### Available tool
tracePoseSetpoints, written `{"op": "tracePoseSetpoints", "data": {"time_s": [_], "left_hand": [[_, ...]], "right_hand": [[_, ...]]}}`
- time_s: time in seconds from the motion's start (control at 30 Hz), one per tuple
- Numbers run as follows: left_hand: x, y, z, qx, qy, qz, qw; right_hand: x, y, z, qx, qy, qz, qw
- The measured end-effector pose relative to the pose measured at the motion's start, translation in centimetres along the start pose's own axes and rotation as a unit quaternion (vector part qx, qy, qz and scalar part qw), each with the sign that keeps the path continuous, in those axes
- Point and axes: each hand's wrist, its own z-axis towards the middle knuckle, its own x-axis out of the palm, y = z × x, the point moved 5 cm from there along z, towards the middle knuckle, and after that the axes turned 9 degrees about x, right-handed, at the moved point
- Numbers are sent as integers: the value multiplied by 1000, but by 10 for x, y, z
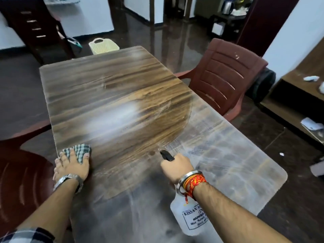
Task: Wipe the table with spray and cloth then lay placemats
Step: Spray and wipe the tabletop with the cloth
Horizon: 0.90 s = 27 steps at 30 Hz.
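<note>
The wooden table (108, 81) runs away from me, with a white mist patch hanging over its middle. My right hand (177, 168) grips a clear spray bottle (190, 218) by its black nozzle head, which points toward the table's middle. The bottle's labelled body hangs below my wrist. My left hand (71, 165) presses flat on a green-and-white checked cloth (81, 151) at the table's left edge. A translucent sheet (236, 155) covers the near right part of the table; I cannot tell whether it is a placemat.
A maroon plastic chair (222, 74) stands at the table's right side and another (22, 176) at the near left. A cream basket (103, 46) sits on the floor beyond the far end. A low wooden shelf (301, 95) with papers lines the right wall.
</note>
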Motion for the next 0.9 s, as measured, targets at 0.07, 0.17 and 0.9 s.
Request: {"op": "tracePoseSetpoints", "data": {"time_s": [0.07,0.17,0.9], "left_hand": [[8,0,-28,-24,-18,5,1000],[24,-5,-77,-51,-20,30,998],[77,-422,49,84,0,32,996]], "right_hand": [[-14,-15,-1,-42,9,-20,999],[-29,-41,-5,-93,57,-46,993],[-229,-85,155,-129,-87,70,985]]}}
